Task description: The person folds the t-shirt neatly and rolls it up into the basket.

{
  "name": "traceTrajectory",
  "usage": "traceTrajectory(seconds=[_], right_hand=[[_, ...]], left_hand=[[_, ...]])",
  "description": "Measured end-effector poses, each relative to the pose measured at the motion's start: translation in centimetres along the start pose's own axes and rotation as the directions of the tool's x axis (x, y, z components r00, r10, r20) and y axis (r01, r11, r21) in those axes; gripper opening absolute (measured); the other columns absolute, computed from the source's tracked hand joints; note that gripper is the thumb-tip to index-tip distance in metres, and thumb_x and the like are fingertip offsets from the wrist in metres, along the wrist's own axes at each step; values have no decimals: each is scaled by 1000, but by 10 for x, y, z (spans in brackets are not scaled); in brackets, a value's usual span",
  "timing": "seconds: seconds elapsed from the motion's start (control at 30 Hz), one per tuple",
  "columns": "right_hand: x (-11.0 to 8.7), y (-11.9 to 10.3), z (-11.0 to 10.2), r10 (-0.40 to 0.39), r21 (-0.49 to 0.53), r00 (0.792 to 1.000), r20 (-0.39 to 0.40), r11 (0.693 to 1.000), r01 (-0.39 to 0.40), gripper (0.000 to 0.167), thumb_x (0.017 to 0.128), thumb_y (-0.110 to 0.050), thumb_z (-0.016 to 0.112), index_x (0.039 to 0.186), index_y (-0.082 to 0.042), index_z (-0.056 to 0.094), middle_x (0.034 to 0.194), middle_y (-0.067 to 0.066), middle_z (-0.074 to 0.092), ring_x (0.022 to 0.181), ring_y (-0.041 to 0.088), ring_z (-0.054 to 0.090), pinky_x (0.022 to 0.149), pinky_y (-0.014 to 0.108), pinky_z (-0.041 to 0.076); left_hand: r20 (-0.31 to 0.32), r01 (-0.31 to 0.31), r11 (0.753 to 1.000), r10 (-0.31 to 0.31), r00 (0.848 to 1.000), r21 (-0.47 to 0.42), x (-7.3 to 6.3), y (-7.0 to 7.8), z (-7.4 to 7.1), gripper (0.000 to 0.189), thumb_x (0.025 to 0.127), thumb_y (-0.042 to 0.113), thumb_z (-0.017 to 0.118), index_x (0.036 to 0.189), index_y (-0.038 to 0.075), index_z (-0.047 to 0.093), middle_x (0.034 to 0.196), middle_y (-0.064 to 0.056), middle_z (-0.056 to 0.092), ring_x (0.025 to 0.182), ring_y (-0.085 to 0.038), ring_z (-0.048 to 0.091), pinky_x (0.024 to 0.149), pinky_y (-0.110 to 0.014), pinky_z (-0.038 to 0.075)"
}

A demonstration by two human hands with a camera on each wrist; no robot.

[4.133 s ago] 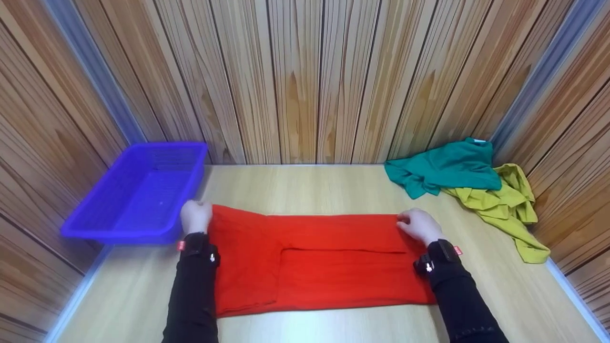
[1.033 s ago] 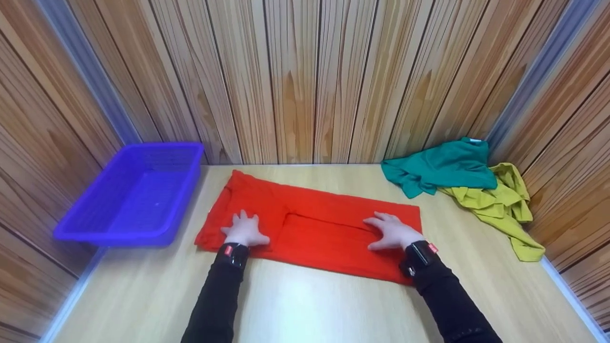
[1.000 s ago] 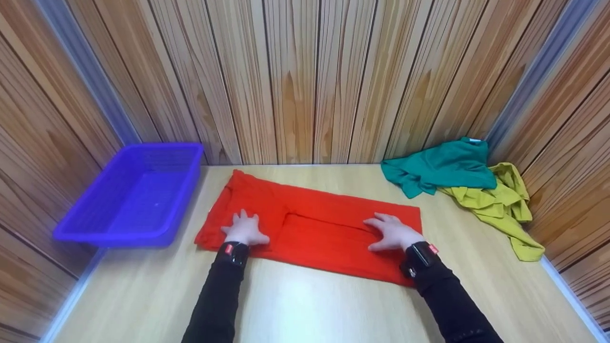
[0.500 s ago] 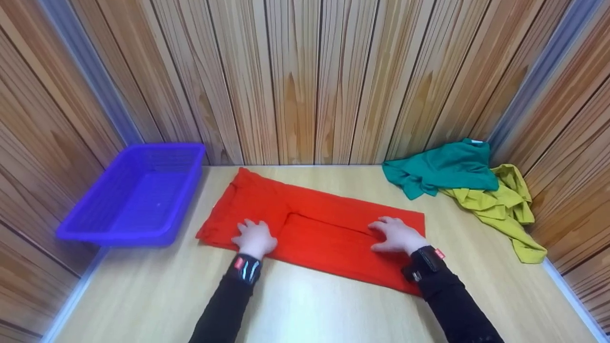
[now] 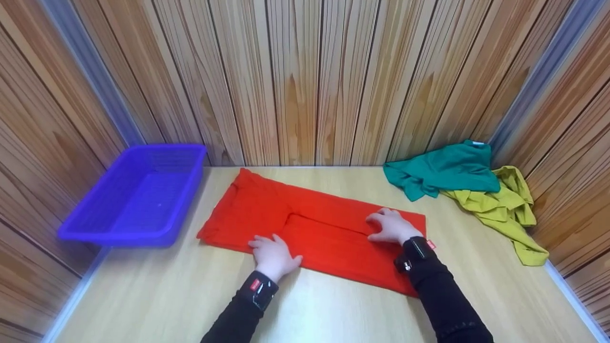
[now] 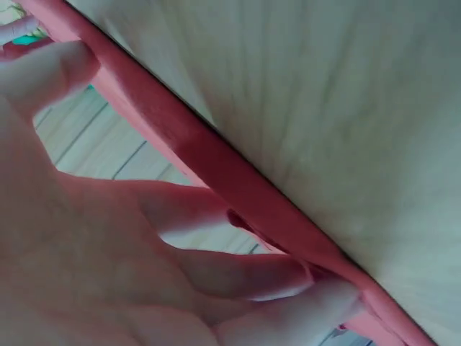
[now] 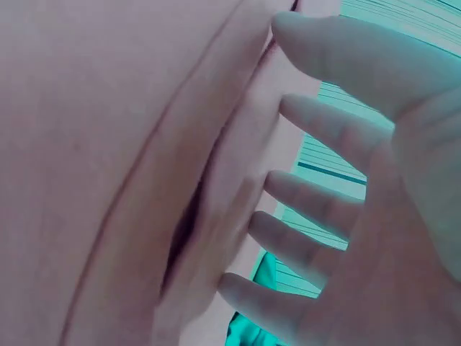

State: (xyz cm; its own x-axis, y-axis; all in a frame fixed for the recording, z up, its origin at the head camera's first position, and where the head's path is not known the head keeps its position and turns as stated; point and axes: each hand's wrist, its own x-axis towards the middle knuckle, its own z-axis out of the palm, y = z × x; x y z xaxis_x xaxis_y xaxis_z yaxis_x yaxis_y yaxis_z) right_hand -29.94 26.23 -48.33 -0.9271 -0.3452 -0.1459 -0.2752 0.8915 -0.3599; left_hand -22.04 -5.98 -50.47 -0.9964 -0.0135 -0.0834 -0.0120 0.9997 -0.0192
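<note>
A red folded garment (image 5: pixel 329 205) lies slantwise on the table, its left end farther from me. My left hand (image 5: pixel 274 257) is at its near edge, fingers spread over the fabric. In the left wrist view the left fingertips (image 6: pixel 75 61) touch the red edge. On the right part of the cloth rests my right hand (image 5: pixel 391 226), fingers spread and slightly bent. The right wrist view shows the right fingertips (image 7: pixel 292 108) against the fabric, beside a dark fold line, with nothing pinched. A long fold line also runs along the middle of the garment in the head view.
An open purple basket (image 5: pixel 143 200) stands at the left by the wall. Back right, a green garment (image 5: pixel 448 169) lies partly over a yellow-green garment (image 5: pixel 505 205). Wooden walls (image 5: pixel 305 85) close in the light table (image 5: pixel 329 319) at the back and sides.
The garment has moved away from me and turned aslant. Both hands have left its far corners. Lately the left hand slid right and nearer me to the near edge; the right hand shifted slightly.
</note>
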Motion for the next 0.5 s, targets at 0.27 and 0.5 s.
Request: traceTrajectory(seconds=[0.27,0.5], right_hand=[[-4,4,3,0,-5,1000,0,1000,0,60,79,-30,82,134,-15,62,136,19,46,125,41,40,93,58,46],[-6,4,3,11,-22,1000,-6,1000,-11,59,79,-29,82,133,-17,62,132,18,47,120,40,42,91,55,48]], left_hand=[[-7,-115,991,115,993,-68,31,-22,-1,92,83,62,63,143,-5,45,137,-39,46,125,-57,43,103,-65,35],[4,-155,969,159,987,-191,66,-37,1,90,82,55,68,147,-1,42,145,-39,35,131,-59,32,105,-64,33]])
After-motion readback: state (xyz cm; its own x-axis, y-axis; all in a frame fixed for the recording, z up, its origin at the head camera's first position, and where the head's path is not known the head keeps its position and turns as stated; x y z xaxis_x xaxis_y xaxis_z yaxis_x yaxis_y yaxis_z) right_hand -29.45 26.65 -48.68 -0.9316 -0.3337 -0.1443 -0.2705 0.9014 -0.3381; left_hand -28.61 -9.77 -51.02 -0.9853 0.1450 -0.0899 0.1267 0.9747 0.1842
